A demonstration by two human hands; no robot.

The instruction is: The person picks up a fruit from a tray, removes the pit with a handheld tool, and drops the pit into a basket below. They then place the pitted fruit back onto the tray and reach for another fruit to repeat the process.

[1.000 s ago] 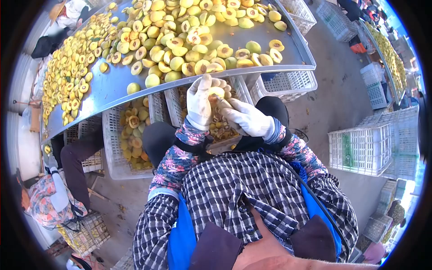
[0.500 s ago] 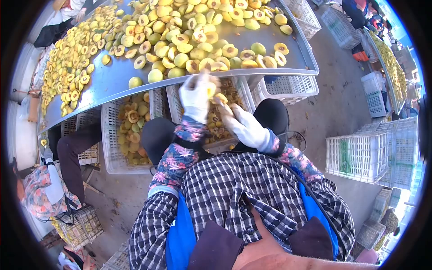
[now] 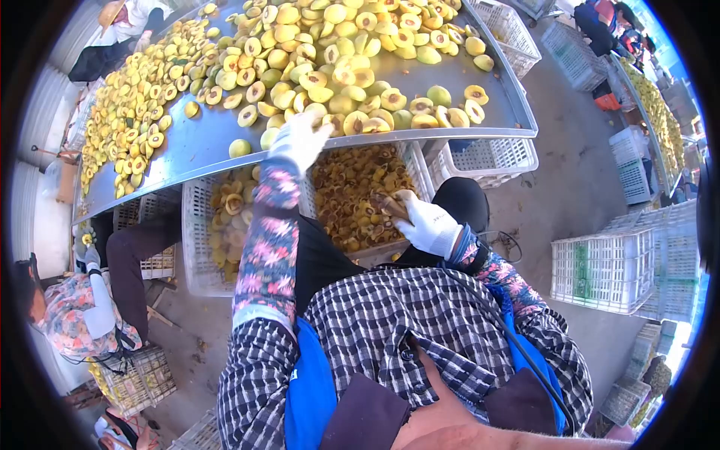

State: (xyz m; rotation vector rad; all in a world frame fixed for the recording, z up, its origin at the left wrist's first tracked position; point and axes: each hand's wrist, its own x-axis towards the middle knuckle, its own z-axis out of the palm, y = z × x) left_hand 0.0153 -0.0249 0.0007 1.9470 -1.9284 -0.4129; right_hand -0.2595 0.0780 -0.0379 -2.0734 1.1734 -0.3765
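Observation:
My left hand [image 3: 300,142], in a white glove, is over the front rim of the metal table [image 3: 495,138]. Its fingers are somewhat blurred and look stretched apart, close to halved yellow apricots [image 3: 352,121]; no fruit shows in them. My right hand [image 3: 427,225], gloved with brown-stained fingertips, hangs lower, above a crate [image 3: 417,166] of brown-yellow pits and scraps [image 3: 356,191]. Its fingers are pressed together, and whatever they may hold is hidden. Whole and halved fruit lies heaped on the table, some cut faces showing brown centres.
A white crate [image 3: 196,262] of fruit halves stands below the table, left of my knees. Another white crate [image 3: 491,159] is at the right. Stacked crates [image 3: 600,270] stand on the floor farther right. A co-worker in a floral top [image 3: 71,315] sits at the left.
My left hand has moved left and away from my right hand; the fruit piece between them no longer shows there. My right hand has dropped lower and slightly right. The view has shifted slightly.

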